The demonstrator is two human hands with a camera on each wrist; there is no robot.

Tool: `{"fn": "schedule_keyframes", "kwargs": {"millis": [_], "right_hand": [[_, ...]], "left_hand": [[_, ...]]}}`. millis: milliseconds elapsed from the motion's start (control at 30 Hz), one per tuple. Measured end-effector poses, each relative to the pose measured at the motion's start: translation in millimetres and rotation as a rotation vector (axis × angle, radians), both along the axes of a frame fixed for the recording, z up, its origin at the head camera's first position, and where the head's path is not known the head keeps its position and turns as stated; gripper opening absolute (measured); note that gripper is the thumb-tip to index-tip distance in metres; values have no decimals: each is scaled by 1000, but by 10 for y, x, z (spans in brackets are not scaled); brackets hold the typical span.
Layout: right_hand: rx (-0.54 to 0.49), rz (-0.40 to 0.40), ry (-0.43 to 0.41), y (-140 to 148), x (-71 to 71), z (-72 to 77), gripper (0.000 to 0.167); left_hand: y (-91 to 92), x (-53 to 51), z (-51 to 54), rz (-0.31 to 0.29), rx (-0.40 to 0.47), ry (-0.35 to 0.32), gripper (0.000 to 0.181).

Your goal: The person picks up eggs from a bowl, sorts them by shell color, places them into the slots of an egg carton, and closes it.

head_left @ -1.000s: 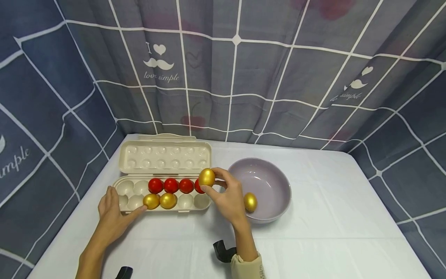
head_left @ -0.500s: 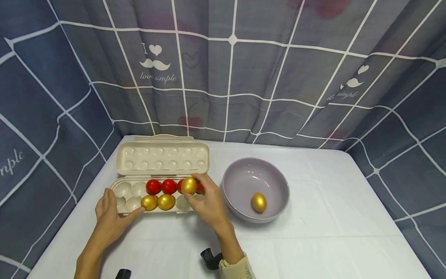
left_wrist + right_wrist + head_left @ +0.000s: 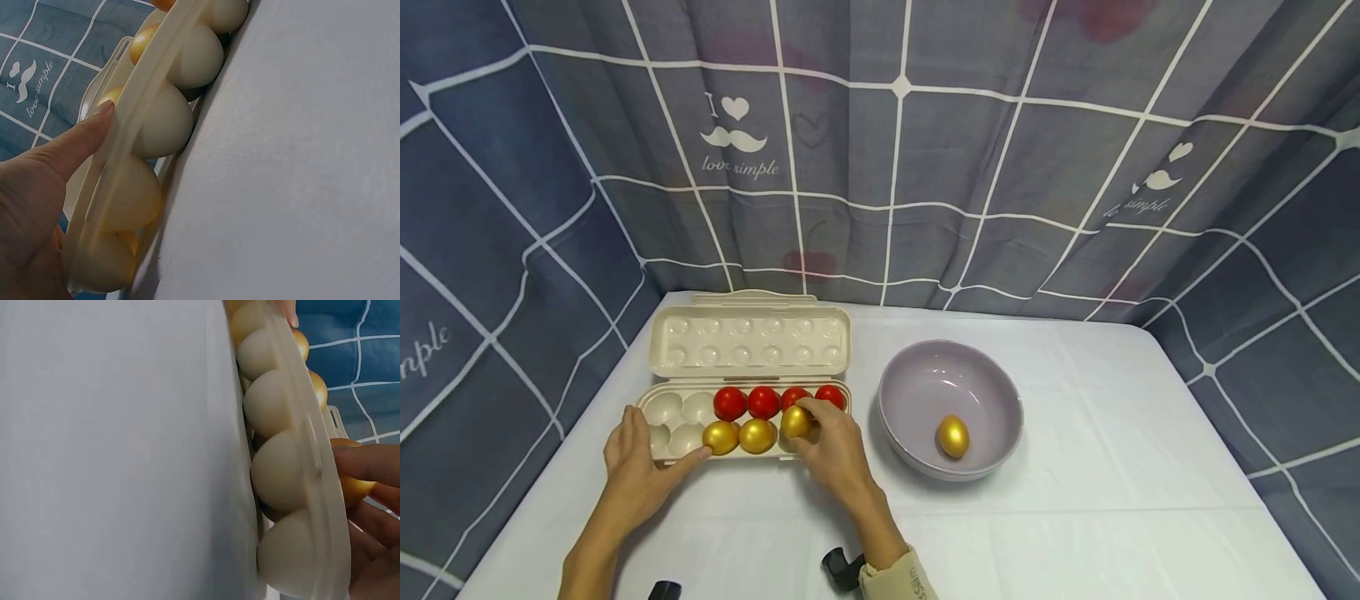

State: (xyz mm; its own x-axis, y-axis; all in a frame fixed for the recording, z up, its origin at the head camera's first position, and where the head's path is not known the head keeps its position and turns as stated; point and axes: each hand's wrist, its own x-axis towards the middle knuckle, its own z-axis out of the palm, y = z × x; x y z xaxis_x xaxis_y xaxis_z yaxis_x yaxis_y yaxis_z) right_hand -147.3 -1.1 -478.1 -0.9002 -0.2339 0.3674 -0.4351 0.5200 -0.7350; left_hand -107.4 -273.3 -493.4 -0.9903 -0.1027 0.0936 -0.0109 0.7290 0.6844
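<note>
The cream egg carton [image 3: 684, 438] lies with its lid raised at the back. Its back row holds several red eggs [image 3: 730, 403]; two gold eggs [image 3: 757, 436] sit in the front row. Between thumb and fingers, my right hand [image 3: 837, 457] pinches another gold egg [image 3: 796, 422], low over a front-row cup right of those two. Whether that egg touches the cup is hidden. My left hand [image 3: 636, 479] holds the carton's left front corner, its thumb [image 3: 87, 139] on the front rim near the leftmost gold egg.
Right of the carton stands a mauve bowl [image 3: 977, 387] with one gold egg [image 3: 953, 437] in it. A white cloth [image 3: 1097, 433] covers the table. Dark checked curtains [image 3: 955, 167] close off the back and both sides. Black wrist pieces [image 3: 842, 570] show at the front.
My right hand has carried the gold egg left from beside the bowl and down to the front row. The egg in the bowl has shifted right. The left hand stays on the carton.
</note>
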Motion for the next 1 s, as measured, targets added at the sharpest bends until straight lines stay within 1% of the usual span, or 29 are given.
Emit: {"fn": "schedule_keyframes", "kwargs": {"millis": [167, 333, 433, 733, 1000], "right_hand": [[63, 9, -23, -17, 4, -28, 45], [92, 4, -35, -15, -3, -32, 45], [110, 6, -45, -15, -3, -22, 46], [164, 10, -15, -20, -2, -15, 45], [174, 24, -30, -3, -12, -17, 43]], "left_hand": [[2, 4, 8, -2, 4, -1, 123], [-1, 2, -1, -3, 0, 16, 122], [-3, 1, -3, 0, -4, 10, 123], [-4, 11, 17, -3, -6, 6, 123], [-3, 2, 5, -1, 7, -8, 123]]}}
